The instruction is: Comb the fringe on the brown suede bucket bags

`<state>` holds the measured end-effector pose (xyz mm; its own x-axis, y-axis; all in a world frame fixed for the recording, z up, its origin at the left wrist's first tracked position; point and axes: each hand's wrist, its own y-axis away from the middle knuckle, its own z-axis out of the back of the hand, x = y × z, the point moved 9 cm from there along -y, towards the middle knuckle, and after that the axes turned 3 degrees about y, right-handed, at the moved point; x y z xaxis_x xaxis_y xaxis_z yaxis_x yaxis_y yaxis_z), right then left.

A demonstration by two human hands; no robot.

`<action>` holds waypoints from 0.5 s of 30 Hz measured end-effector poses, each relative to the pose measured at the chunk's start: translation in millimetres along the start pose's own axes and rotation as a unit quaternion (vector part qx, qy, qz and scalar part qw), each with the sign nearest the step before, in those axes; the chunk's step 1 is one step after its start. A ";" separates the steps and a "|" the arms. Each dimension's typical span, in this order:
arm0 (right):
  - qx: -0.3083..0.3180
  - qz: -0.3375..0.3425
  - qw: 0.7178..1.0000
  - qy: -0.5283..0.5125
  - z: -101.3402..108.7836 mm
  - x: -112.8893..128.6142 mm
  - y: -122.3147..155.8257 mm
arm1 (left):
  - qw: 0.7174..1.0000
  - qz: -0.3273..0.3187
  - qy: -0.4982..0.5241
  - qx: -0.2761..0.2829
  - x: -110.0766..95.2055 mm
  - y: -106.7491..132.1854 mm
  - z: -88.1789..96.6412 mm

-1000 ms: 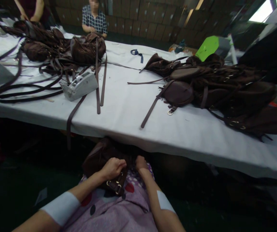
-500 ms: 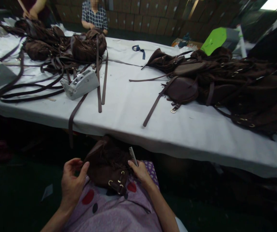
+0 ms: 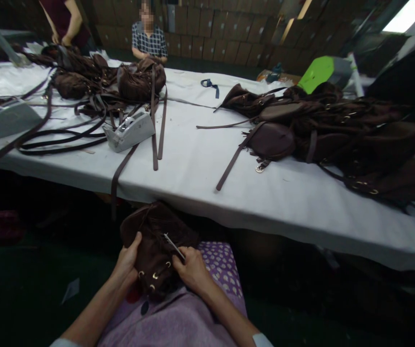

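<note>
One end of the comb (image 3: 174, 246) is hidden.

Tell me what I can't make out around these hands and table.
Head view:
Some fingers of the left hand: hidden behind the soft dark brown bag with gold-coloured rings.
Lower end of the thin, straight, pale tool: covered by the right hand.
Right-side dark brown bag heap: cut off by the right edge.
Head of the standing person in maroon: cut off by the top edge.
Underneath the long white-covered table: too dark.

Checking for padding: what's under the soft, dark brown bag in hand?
Beside the soft, dark brown bag show lilac cloth and pale-dotted purple cloth; what lies directly beneath is covered.
</note>
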<state>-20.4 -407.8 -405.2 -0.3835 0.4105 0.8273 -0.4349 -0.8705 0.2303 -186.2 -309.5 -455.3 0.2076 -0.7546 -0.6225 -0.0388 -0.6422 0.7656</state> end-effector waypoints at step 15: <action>-0.166 0.023 0.973 -0.158 89.9 50.7 19.4 | 0.990 -0.126 -0.059 0.019 -123.2 89.0 -11.9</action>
<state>25.0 -428.3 -312.8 -0.1622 0.2246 0.9609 -0.6828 -0.7286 0.0550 -203.6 -272.1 -308.6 0.1003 -0.5792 -0.8090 -0.0372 -0.8147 0.5787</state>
